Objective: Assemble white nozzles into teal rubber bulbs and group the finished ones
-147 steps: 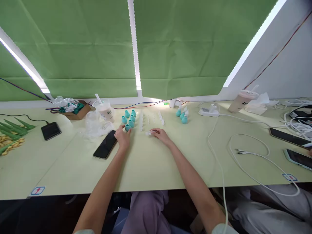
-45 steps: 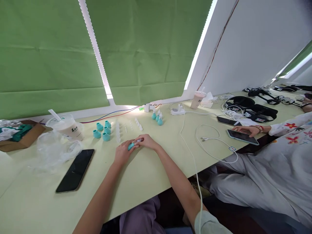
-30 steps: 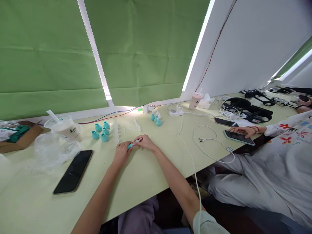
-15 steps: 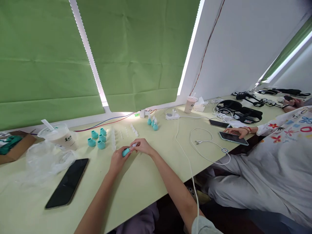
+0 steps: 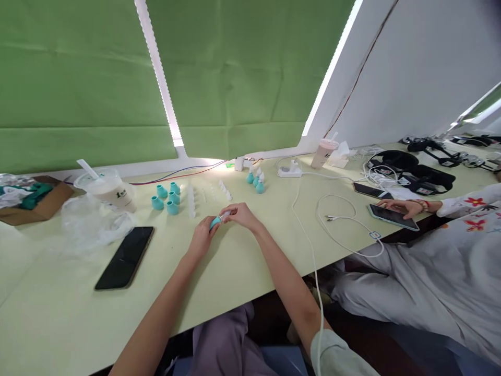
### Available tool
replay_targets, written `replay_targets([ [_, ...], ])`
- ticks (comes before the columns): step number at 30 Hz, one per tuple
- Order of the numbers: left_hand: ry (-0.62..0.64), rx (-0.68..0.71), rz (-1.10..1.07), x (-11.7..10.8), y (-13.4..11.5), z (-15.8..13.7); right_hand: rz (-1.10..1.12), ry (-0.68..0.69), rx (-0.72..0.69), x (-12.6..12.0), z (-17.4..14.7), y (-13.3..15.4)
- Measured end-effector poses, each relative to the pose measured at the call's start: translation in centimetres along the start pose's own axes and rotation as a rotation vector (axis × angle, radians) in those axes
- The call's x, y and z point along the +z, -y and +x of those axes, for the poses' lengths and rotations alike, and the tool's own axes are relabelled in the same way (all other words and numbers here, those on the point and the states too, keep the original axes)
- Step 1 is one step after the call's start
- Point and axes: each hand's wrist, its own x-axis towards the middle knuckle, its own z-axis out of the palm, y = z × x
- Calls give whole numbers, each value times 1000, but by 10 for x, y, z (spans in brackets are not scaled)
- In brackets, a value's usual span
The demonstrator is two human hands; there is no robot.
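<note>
Blk phone (image 5: 125, 258) lies nr clear plastic bag (image 5: 88, 227), cup (image 5: 111, 194) w/ straw (image 5: 87, 169) just behind, cardbd box (image 5: 54, 201) to L

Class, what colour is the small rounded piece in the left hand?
Head view: the small rounded piece in the left hand is turquoise.

The head camera looks forward and down at both hands (image 5: 241, 215).

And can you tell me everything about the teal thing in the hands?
The teal, rounded, rubbery-looking bulb is held tilted by the left hand, which hides much of it. Its uncovered end faces a narrow, whitish, plastic-looking piece pinched by the right hand. I can't tell whether they're joined.
</note>
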Motion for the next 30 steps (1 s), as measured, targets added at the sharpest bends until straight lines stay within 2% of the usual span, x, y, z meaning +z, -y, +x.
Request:
replay_targets([
  [7,14,24,164,7,1,-1,-17,20,68,-3,-3,3],
  [12,28,46,196,8,5,0,-23,49,31,-1,-3,0],
  [19,-206,-31,-167,0,1,7,84,-63,-144,6,-3,16],
  [23,-360,-21,-297,0,3,9,61,-3,-91,21,0,10],
  [26,-401,-43,-296,1,4,9,71,81,-45,37,1,2],
  [30,-377,-56,-254,0,0,8,126,59,-66,46,2,-2],
])
